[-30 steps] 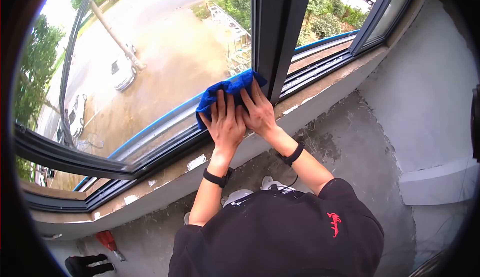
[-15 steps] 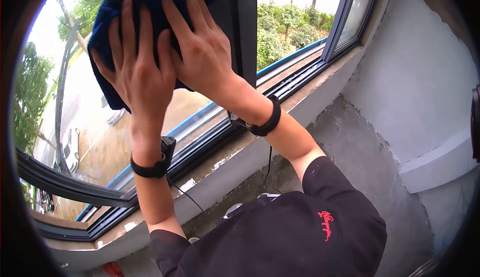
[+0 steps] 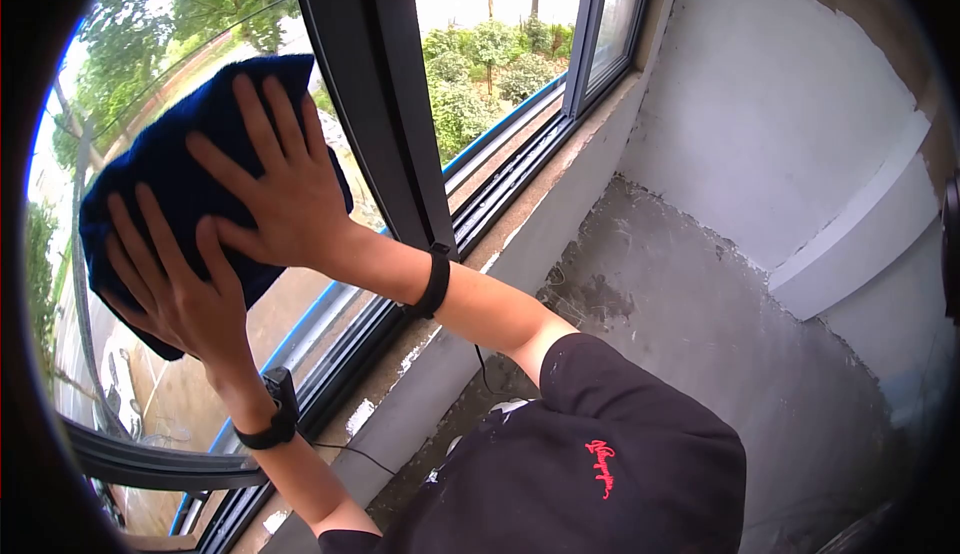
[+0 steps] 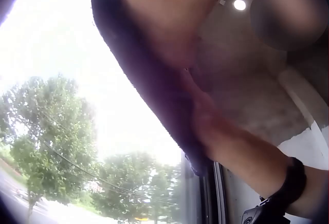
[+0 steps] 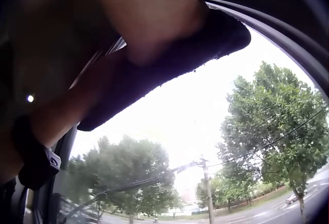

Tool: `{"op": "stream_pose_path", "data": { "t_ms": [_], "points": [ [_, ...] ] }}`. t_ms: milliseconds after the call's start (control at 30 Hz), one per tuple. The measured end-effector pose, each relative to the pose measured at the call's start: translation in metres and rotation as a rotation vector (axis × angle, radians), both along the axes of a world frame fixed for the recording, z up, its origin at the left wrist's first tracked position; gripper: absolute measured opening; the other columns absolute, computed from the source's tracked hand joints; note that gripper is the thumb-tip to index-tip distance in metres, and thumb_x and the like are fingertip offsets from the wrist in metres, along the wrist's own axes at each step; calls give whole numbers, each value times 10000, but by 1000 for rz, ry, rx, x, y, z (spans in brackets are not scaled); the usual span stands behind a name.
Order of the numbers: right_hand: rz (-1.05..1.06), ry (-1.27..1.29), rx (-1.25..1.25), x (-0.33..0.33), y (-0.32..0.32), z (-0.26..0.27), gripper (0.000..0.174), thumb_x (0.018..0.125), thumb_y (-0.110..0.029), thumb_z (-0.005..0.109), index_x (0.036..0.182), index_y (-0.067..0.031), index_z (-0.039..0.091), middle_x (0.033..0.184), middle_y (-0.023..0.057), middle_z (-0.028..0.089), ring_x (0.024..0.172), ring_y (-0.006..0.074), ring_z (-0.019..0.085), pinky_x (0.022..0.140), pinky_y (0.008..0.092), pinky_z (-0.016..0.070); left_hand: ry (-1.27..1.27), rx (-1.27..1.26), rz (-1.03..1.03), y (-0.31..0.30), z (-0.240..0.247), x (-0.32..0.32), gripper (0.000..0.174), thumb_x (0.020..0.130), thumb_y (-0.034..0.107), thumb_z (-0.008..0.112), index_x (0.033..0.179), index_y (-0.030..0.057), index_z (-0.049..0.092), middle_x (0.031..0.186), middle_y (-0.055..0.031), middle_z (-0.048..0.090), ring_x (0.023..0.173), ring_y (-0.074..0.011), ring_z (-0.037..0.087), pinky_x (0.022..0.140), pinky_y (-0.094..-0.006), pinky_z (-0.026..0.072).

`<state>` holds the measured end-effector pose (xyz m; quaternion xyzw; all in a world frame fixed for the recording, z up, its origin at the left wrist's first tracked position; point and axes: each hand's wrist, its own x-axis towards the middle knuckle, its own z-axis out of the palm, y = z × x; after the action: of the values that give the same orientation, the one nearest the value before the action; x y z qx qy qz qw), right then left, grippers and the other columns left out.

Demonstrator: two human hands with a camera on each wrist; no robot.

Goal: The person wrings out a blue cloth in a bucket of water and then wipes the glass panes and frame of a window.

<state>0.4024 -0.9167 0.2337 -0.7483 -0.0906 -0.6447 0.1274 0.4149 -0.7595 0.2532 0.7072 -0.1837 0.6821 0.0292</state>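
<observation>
Head view: left hand (image 3: 180, 289) and right hand (image 3: 285, 189), fingers straight, flatten plush blue cloth (image 3: 165, 159) on glass (image 3: 150, 44)

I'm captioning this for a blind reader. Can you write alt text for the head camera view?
Two hands press a blue cloth flat on a window pane, left hand lower, right hand higher beside the dark frame. Trees show outside; a concrete sill runs below.

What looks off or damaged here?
Cloth is fine: left hand and right hand press it flat on the glass. The sill has patchy white flakes, and the floor beside it is darkly stained.
</observation>
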Motion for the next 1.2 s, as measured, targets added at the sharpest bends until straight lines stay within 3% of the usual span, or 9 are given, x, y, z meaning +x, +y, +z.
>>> {"op": "stream_pose_path", "data": {
  "t_ms": [133,367,500,567,733,833,967,1067,1200],
  "points": [
    [47,125,-60,2,39,-80,632,895,-656,522,1438,-332,548,1606,223,305,1470,473,273,1183,665,116,147,-90,-30,40,-90,-4,544,1052,463,419,1476,140,527,1556,-131,451,1353,-390,471,1175,-584,199],
    [124,280,-52,-27,71,-205,508,883,-439,666,1344,-232,616,1548,170,416,1442,384,362,1192,612,214,511,-37,-25,71,-236,-22,574,1042,347,474,1534,63,397,1618,-224,301,1448,-468,311,1184,-612,130],
    [118,215,-80,-19,58,-168,555,887,-447,659,1402,-255,580,1584,149,378,1465,379,341,1216,576,186,476,-91,-66,68,-169,-31,583,1028,358,513,1531,78,423,1615,-216,317,1459,-455,316,1190,-610,102],
    [136,201,-81,-14,58,-125,564,887,-498,650,1407,-292,573,1599,156,352,1487,394,293,1214,615,124,399,-77,-108,70,-122,-23,567,1026,351,523,1524,94,444,1609,-201,341,1447,-450,344,1194,-598,114],
    [177,45,-95,-1,64,9,628,886,-519,624,1446,-249,535,1614,242,269,1493,467,235,1196,661,74,95,-42,-126,79,10,-10,504,1043,398,502,1503,191,494,1578,-57,436,1429,-373,414,1181,-536,243],
    [232,-74,-82,4,78,64,655,876,-502,632,1452,-209,524,1605,282,252,1492,492,214,1193,669,77,-71,-6,-78,92,65,2,492,1051,399,487,1500,198,496,1575,-48,440,1412,-349,443,1161,-525,293],
    [267,-40,-37,10,94,63,667,893,-509,593,1478,-202,503,1603,307,237,1491,509,202,1191,666,85,-87,47,-122,111,72,9,483,1059,393,468,1500,198,496,1570,-49,446,1394,-339,467,1148,-513,320],
    [214,-9,-78,7,97,22,632,912,-526,570,1479,-253,508,1616,253,265,1497,461,238,1210,616,98,-116,0,109,110,24,7,489,1086,420,365,1504,200,490,1563,-63,451,1382,-323,482,1144,-514,321],
    [113,32,-120,6,104,-54,575,917,-544,564,1450,-328,540,1612,161,341,1496,366,305,1229,557,105,60,-113,128,101,-66,3,539,1083,434,339,1514,131,455,1580,-120,412,1412,-393,417,1157,-583,254]
  ]
}}
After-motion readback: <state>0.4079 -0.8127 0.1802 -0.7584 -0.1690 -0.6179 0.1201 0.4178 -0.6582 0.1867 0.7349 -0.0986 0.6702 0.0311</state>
